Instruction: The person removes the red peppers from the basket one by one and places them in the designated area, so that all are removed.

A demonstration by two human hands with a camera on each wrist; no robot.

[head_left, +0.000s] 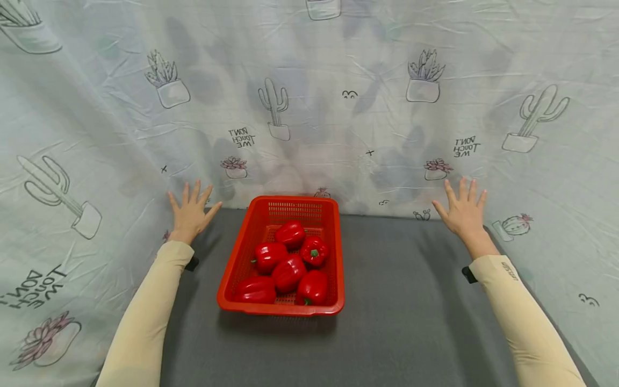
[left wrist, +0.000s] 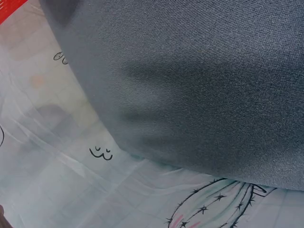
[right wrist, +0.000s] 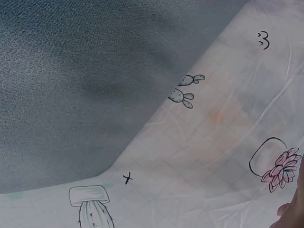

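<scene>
In the head view a red plastic basket [head_left: 280, 308] stands on the grey table, left of the middle. Several glossy red bell peppers [head_left: 288, 273] lie loose in it, some with a green stem showing. My left hand [head_left: 189, 216] is held up to the left of the basket, palm down with fingers spread, touching nothing. Far to the right, my right hand [head_left: 464, 214] is raised the same way, its fingers straight and spread. Only a sliver of the right hand [right wrist: 290, 211] shows at the edge of the right wrist view.
The grey tabletop [head_left: 387, 301] runs in front of me and on both sides of the basket. Behind and beside it hangs a pale curtain [head_left: 319, 123] printed with cacti and potted plants. A corner of the basket [left wrist: 8, 7] enters the left wrist view.
</scene>
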